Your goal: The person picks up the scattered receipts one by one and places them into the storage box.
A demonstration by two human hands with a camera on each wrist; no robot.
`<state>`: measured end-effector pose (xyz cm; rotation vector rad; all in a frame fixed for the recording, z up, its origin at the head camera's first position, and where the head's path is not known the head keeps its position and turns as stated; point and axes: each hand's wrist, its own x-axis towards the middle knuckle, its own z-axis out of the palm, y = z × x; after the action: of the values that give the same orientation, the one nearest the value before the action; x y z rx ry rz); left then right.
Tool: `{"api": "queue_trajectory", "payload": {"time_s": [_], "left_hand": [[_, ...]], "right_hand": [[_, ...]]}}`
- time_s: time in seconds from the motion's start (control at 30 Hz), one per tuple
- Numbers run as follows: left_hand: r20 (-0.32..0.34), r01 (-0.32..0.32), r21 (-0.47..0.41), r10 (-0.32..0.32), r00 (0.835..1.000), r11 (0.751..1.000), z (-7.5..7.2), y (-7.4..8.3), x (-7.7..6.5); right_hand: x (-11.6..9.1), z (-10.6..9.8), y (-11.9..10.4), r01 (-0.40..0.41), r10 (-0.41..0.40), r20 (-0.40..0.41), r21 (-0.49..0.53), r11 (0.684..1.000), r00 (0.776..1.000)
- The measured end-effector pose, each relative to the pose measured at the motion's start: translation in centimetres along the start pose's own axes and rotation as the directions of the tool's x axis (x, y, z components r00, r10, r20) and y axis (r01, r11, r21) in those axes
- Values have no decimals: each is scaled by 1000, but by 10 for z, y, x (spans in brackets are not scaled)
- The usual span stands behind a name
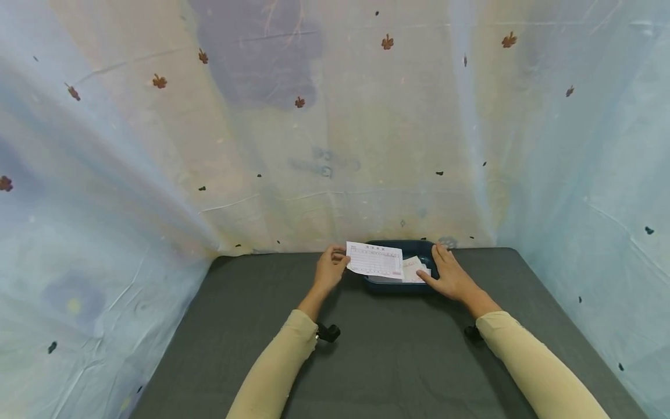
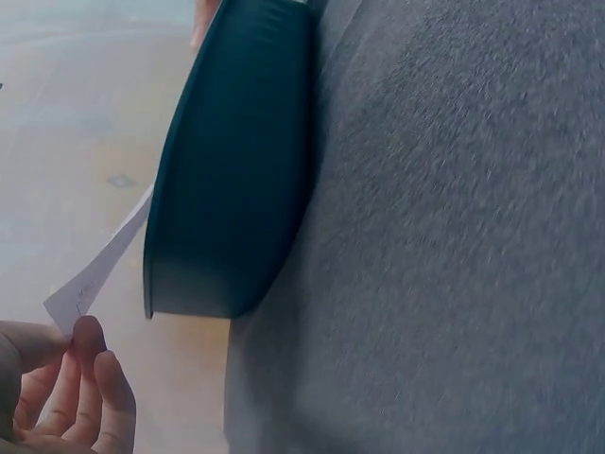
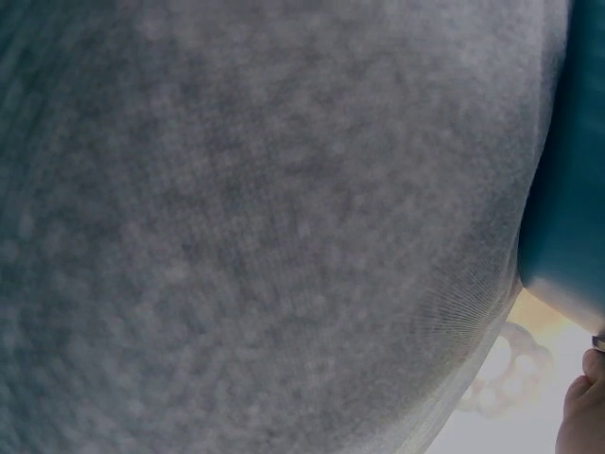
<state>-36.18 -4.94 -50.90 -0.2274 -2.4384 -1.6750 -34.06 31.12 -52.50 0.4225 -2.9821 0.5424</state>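
Note:
My left hand (image 1: 330, 269) pinches the left edge of a white printed form (image 1: 374, 259) with ruled lines and a small red mark. Thumb and fingertips meet on its corner in the left wrist view. The sheet slants over the left part of a dark blue-green plastic tub (image 1: 398, 288), hiding some of its inside. Other white slips of paper (image 1: 413, 269) lie in the tub. My right hand (image 1: 452, 278) holds the tub's right side, fingers along the rim and thumb reaching inward over the slips. Only part of this hand (image 3: 581, 411) shows in the right wrist view.
The tub stands near the far edge of a table covered in dark grey cloth (image 1: 377, 361). Behind and on both sides hang pale patterned curtains (image 1: 366, 145). A black wrist device (image 1: 328, 333) sits by the left sleeve, another (image 1: 473, 334) by the right.

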Motion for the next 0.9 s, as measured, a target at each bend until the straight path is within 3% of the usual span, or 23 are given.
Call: {"api": "queue_trajectory", "payload": {"time_s": [0.37,0.6,0.9], "left_hand": [[10,-10,-20,10,1000,1000,17,5,-1],[24,5,12,-5,1000,1000,26,11,-3],[36,-33,73,30,999,997,36,11,-3]], "right_hand": [[-1,-2,-2,-5,5,6,4,1000,1000],[-1,-2,-1,1,-1,8,-1,1000,1000],[-1,-2,1,-3,3,11,0,1000,1000]]}}
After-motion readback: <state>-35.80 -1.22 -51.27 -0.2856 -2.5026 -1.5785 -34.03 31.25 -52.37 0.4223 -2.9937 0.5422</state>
